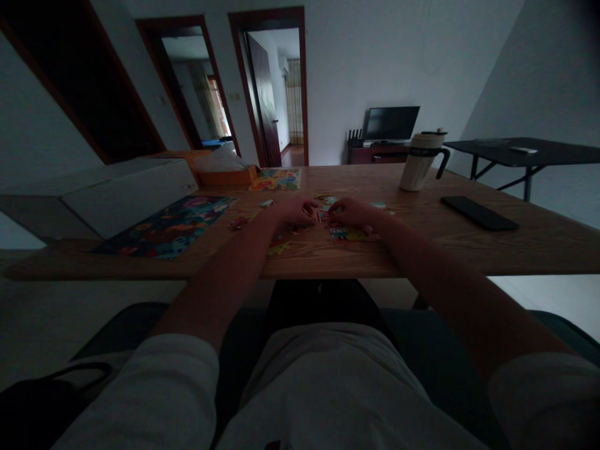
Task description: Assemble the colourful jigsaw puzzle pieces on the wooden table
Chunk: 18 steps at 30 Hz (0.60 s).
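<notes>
Two hands on the wooden table (515, 250): left hand (293, 211), right hand (354, 212), both among loose puzzle pieces (347, 234), roughly a dozen, exact count unclear in the dim light. Two colourful puzzle boards: one near left (171, 226), one far (276, 180). One white mug (419, 161) far right. One black phone (479, 213) right. One orange box (225, 172) far left. One monitor (391, 123) far back. Two open doorways.

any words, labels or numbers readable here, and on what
None can be read.
Puzzle pieces between the left hand and right hand: colourful print, too small and dark.
Finished puzzle: pictures only, blurred.
Mug, phone: no visible label.
</notes>
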Each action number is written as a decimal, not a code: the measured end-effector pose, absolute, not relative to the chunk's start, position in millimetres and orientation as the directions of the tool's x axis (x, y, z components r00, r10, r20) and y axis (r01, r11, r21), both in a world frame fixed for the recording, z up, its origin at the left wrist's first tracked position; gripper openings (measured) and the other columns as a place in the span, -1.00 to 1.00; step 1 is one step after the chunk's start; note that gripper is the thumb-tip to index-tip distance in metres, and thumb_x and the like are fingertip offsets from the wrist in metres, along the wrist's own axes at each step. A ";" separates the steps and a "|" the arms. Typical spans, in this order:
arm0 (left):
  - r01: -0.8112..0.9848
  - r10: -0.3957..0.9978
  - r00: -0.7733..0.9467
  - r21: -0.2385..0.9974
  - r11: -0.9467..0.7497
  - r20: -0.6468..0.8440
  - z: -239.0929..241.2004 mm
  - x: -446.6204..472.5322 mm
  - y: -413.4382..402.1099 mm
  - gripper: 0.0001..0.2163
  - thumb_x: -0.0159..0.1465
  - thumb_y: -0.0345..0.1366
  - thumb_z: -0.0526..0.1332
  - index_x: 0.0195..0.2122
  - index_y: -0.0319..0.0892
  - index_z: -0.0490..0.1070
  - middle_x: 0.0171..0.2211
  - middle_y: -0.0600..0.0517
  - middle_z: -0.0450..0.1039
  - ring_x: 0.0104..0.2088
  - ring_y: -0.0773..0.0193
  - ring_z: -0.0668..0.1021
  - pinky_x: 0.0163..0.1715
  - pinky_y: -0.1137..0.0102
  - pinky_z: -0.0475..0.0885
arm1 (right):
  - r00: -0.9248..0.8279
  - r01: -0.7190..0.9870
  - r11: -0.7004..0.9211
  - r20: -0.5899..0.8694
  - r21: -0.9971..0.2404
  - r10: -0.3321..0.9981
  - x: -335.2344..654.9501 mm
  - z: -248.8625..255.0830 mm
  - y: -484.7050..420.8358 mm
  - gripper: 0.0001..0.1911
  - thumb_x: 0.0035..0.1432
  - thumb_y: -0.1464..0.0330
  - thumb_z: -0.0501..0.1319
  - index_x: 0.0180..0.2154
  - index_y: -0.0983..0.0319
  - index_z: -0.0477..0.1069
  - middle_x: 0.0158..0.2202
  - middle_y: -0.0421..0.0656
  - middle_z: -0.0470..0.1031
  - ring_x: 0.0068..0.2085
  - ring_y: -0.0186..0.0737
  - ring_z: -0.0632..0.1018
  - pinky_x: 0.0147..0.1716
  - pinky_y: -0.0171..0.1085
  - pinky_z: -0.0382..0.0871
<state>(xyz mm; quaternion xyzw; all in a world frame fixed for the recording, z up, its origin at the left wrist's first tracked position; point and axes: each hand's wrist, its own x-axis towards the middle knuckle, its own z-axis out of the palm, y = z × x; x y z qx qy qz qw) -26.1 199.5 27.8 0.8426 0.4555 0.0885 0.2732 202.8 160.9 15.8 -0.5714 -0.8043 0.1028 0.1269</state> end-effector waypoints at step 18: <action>0.730 0.819 0.573 0.432 -0.529 0.034 43.5 -28.0 193.4 -0.42 0.08 -0.24 0.38 0.17 -0.18 0.48 -0.20 -0.02 0.61 -0.24 0.21 0.59 -0.25 0.40 0.41 | -0.335 0.900 0.327 0.024 -0.286 0.942 198.3 26.9 152.1 -0.68 0.29 0.23 0.32 0.03 0.12 0.66 -0.14 -0.08 0.69 -0.22 -0.15 0.63 -0.18 -0.30 0.45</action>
